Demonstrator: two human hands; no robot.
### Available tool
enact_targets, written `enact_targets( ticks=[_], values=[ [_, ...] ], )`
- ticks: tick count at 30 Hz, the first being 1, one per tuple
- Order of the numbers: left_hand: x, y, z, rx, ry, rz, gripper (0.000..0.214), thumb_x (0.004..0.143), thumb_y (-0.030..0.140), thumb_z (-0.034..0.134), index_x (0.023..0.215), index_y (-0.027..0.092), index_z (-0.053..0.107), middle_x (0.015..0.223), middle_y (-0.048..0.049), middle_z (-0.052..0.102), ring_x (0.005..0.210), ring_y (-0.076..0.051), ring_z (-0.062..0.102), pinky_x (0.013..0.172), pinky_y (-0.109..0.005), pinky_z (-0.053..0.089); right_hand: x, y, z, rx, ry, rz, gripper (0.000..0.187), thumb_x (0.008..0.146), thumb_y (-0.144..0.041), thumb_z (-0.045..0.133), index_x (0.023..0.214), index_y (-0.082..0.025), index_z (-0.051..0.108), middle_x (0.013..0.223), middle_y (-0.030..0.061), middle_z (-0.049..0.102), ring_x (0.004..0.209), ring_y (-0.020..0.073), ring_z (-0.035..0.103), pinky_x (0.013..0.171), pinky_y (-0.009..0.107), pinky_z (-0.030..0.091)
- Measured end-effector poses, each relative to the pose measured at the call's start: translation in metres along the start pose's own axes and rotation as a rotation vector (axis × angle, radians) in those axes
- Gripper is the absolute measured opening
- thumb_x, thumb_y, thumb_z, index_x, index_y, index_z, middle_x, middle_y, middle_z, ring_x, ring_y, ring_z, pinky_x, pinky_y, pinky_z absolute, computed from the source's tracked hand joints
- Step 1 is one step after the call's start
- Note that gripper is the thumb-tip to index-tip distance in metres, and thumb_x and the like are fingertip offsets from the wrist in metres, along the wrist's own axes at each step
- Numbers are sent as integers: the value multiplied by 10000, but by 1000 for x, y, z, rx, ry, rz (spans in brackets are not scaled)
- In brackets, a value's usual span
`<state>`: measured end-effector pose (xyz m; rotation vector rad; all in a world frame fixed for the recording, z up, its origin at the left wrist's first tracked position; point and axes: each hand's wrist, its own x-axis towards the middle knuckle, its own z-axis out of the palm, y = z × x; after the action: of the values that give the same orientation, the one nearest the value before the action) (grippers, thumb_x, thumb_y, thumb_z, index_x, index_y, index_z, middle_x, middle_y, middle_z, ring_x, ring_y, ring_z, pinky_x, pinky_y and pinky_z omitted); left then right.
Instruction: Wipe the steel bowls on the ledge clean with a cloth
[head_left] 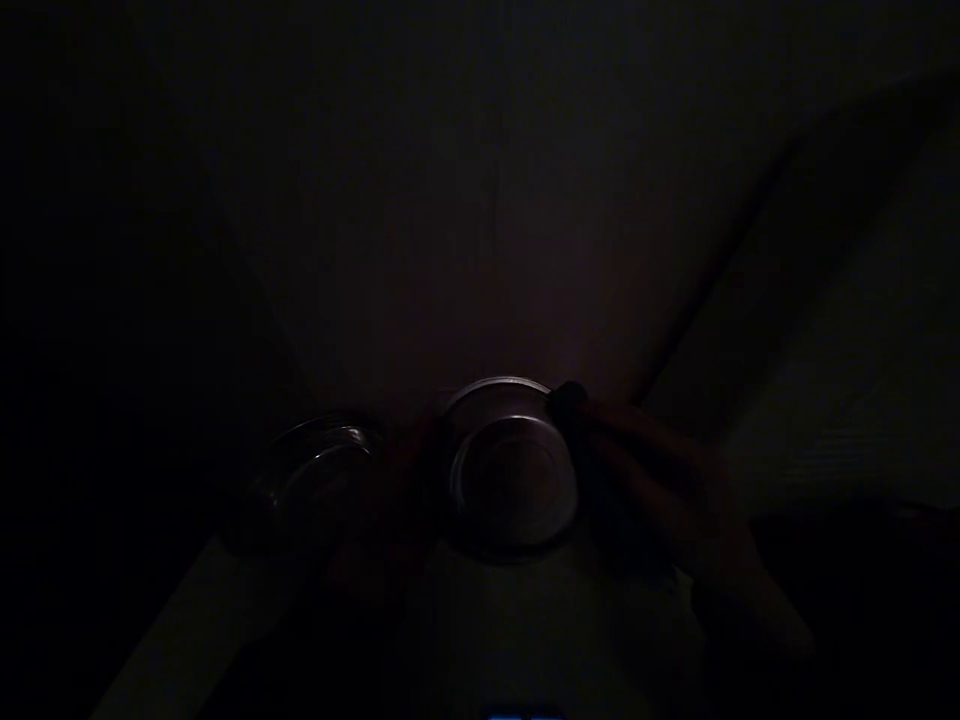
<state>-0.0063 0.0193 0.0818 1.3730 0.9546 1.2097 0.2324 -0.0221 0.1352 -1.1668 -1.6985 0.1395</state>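
Observation:
The picture is very dark. A round, shiny metal bowl is in the lower middle, its rim catching some light. My left hand is a dim shape at the bowl's left side and seems to grip it there; its fingers hardly show. On the other side, my right hand is closed on a dark cloth. A bunched end of that cloth touches the bowl's upper right rim.
Left of my left hand stands a second shiny vessel, perhaps another metal bowl. A pale strip of surface runs toward the lower left. Small blue lights glow at the bottom edge. Shadow hides most else.

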Motion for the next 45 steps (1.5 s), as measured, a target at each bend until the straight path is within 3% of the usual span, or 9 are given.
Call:
enact_targets(
  ticks=[4,11,16,22,24,28,33,40,45],
  values=[
    [-1,-1,1,106,21,186,572,765,310,667,1314,369,519,1460,101,412,1415,-254,241,1208,-364,152,0,-3,1,-35,0,-51,266,883,-210,577,1106,-324,666,1090,-7,707,971,194,675,825,327,572],
    [-1,-13,-1,168,137,146,594,787,290,641,1346,395,471,1493,114,358,1420,-253,230,1212,-390,139,-4,-2,9,-257,-39,-406,291,877,-176,572,1135,-276,660,1112,46,696,989,219,620,805,380,543],
    [-2,-14,4,124,113,163,597,817,356,595,1385,396,413,1487,101,380,1398,-244,296,1183,-377,245,-3,5,8,-251,-33,-332,338,901,-172,533,1212,-283,606,1184,58,657,1033,217,610,829,384,528],
    [-1,-16,0,249,200,237,607,793,360,621,1368,395,430,1481,112,389,1399,-253,293,1193,-386,212,-9,1,15,-280,-67,-487,321,877,-140,556,1174,-242,623,1113,49,692,994,222,587,786,374,536],
    [-1,-12,3,264,237,215,591,795,378,615,1360,386,442,1452,92,440,1388,-257,318,1188,-393,224,-9,3,15,-277,-51,-472,344,874,-131,566,1198,-240,603,1141,54,678,1011,224,577,800,381,527],
    [-1,-4,13,110,243,66,505,839,435,536,1337,375,472,1386,60,526,1341,-273,399,1144,-417,317,-7,8,12,-252,9,-366,393,877,-119,562,1238,-275,571,1192,67,642,1023,217,597,811,379,519],
    [-2,-4,13,149,286,65,567,811,351,598,1353,396,439,1476,104,404,1413,-256,260,1200,-400,175,-10,3,17,-254,-46,-466,370,862,-107,569,1209,-232,595,1160,70,667,1038,225,584,836,376,521],
    [0,-3,12,-154,298,7,593,672,199,747,1219,356,580,1401,88,503,1428,-251,221,1204,-382,126,-9,7,15,-287,23,-424,326,876,-117,563,1186,-209,604,1168,90,658,1017,204,607,818,352,524],
    [11,2,21,-458,215,-96,373,861,279,535,1233,298,555,1315,21,590,1358,-258,374,1093,-448,368,-10,-3,21,-307,-53,-519,270,899,-133,520,1142,-183,626,1103,76,698,967,207,609,795,353,542]
  ],
)
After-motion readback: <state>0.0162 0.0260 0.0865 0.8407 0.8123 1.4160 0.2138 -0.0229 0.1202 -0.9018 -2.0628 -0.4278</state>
